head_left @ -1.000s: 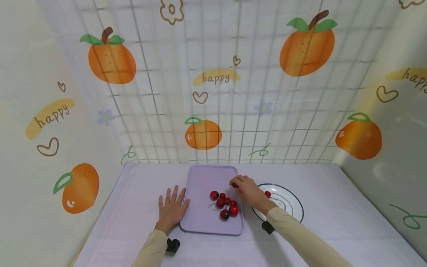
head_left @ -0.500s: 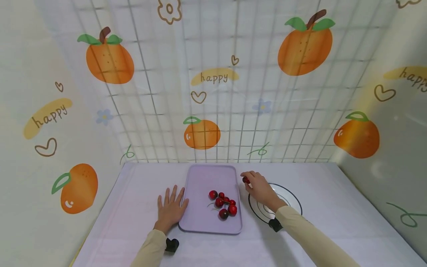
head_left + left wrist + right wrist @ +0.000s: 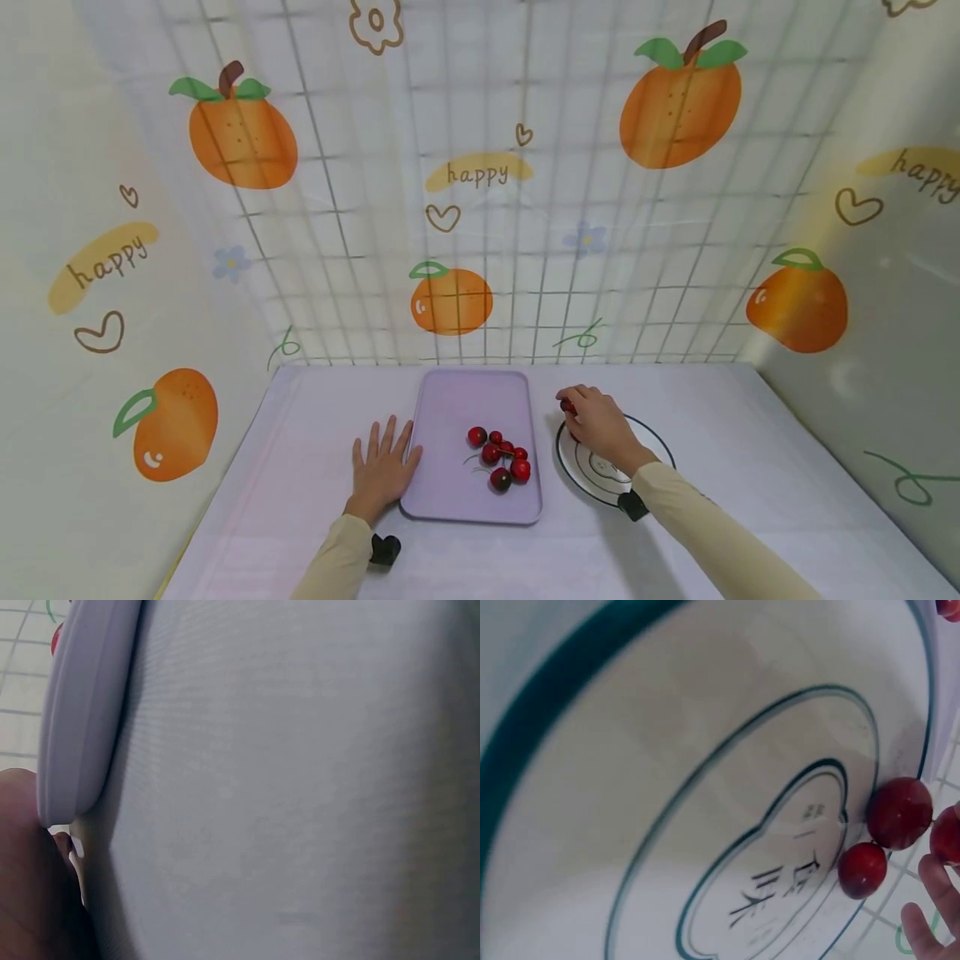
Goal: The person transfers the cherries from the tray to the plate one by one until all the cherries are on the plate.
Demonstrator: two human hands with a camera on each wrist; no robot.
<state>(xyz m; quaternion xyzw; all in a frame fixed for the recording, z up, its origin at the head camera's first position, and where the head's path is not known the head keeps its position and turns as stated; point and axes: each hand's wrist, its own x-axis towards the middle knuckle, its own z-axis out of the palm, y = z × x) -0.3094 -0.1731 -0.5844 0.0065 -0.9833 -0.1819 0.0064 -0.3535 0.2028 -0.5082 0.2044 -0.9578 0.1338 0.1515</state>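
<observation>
My right hand pinches a dark red cherry over the far left rim of a round white plate. In the right wrist view its fingertips are at a cherry by the right edge. A larger cherry and a smaller cherry overlap the plate's inside there. My left hand rests with spread fingers on the table, thumb at the left rim of a lilac tray. Several red cherries, some with stems, lie on the tray's right half.
A white cloth covers the table. Behind it hangs a curtain printed with oranges, and more of it closes both sides. The tray's raised wall fills the upper left of the left wrist view.
My right hand has moved right with the cherry, from over the tray's right edge to the plate's rim. The left hand stays in place on the table.
</observation>
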